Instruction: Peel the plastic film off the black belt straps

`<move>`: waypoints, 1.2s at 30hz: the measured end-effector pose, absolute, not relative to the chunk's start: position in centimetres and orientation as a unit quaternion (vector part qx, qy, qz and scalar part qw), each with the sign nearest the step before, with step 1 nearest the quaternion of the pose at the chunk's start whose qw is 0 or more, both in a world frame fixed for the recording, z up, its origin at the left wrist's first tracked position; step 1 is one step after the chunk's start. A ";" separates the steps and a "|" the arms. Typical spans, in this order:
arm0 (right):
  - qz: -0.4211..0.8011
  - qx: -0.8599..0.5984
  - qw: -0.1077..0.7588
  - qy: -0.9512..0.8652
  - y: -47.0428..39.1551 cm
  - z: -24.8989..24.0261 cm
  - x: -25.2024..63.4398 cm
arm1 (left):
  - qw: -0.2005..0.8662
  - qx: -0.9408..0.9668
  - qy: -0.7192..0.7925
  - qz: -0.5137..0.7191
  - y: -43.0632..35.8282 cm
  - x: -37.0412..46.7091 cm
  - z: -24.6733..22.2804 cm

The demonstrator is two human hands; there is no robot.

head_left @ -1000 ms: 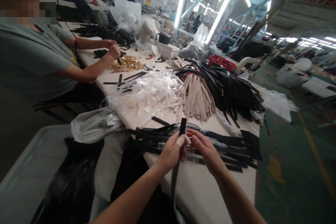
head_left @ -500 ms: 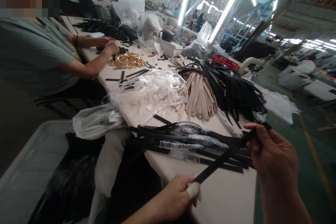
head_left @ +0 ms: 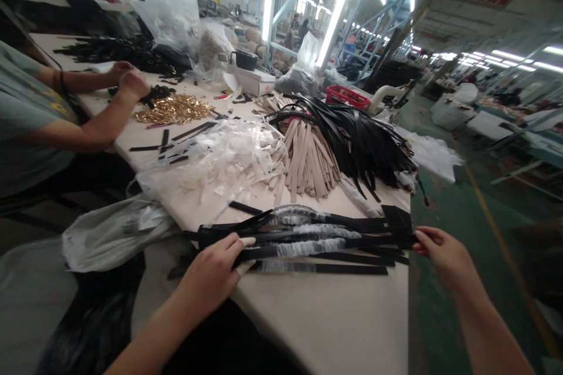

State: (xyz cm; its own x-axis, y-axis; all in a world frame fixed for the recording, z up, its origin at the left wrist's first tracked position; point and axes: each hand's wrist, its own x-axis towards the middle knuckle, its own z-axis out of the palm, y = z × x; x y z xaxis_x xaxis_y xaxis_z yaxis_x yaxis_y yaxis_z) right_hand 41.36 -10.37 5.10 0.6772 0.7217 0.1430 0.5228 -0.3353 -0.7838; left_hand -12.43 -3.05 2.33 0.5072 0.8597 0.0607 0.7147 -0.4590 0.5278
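Black strap point(head_left: 263, 252), held lengthwise among others on the desk point(head_left: 334, 319).
Left hand point(head_left: 213, 269), finger covers pale: grip closed on the strap near one end. Right hand point(head_left: 446, 253): fingertips pinched on what seems its other end, dark overlap obscuring the join. Strap: flat, narrow, nearly straight, middle wrapped in crinkled clear film; lies at the desk's near side, beside similar straps point(head_left: 352, 269). Beyond: beige strips point(head_left: 312, 161), glossy black strips point(head_left: 373, 143), plastic heap point(head_left: 235, 152).

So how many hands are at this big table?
4: the left hand and right hand toward opposite ends of the black straps, plus a co-worker's far hand and near hand by the gold pieces. Others may be hidden.
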 end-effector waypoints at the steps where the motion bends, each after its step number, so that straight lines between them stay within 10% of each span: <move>1: 0.093 -0.819 0.372 -0.426 -9.9 4.0 40.7 | 0.180 0.852 0.466 0.154 -1.9 -12.2 2.0; 6: 0.151 -0.684 0.079 -0.710 -9.3 0.8 34.6 | 0.086 0.900 0.422 0.065 0.7 -12.2 -0.3; 11: 0.173 -0.609 -0.019 -0.774 -8.6 -0.6 30.7 | 0.105 0.909 0.401 0.049 1.4 -13.2 -1.8; 36: 0.236 -0.626 0.037 -0.742 0.3 -0.4 37.8 | 0.019 0.899 0.411 0.148 5.8 -7.3 -1.5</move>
